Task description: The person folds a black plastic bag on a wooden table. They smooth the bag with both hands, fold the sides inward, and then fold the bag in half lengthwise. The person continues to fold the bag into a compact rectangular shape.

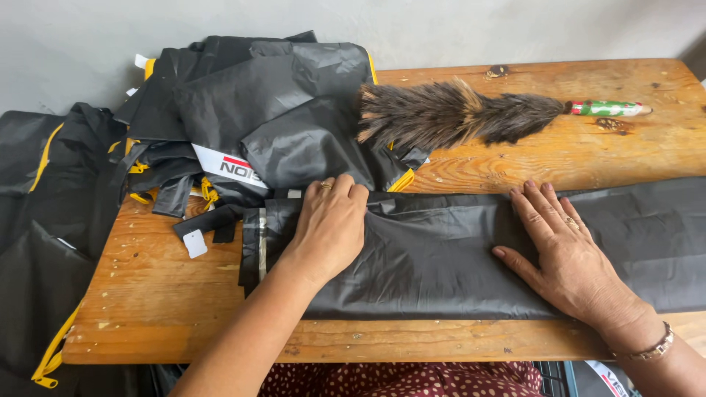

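Two bare hands press on a long piece of black fabric (441, 257) laid across a wooden counter (573, 147). The left hand (331, 224) has its fingers curled over the fabric's upper folded edge near its left end, gripping the fold. The right hand (562, 254) lies flat and open, fingers spread, palm down on the cloth further right. The fabric's long axis runs left to right under both hands and off the right edge of view. Behind the left hand sits a heap of black garments with yellow trim (250, 117), spilling off the counter's left side. Farther back, well apart from the right hand, lies a feather duster (456, 114) with a green handle.
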